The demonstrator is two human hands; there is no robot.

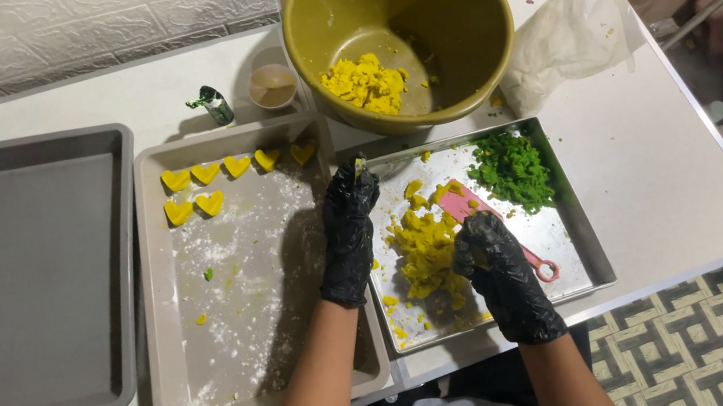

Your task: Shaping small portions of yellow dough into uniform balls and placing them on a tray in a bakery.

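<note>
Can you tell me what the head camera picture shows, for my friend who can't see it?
Two black-gloved hands work yellow dough on a steel tray: the right hand presses it, the left hand holds a small tool. Yellow heart shapes sit on a floury grey tray beside them.

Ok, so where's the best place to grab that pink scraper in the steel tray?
Probably the pink scraper's handle end with the ring, near the steel tray's front right. Come from the right: that end lies bare, while dough and the right hand cover the blade.
</note>
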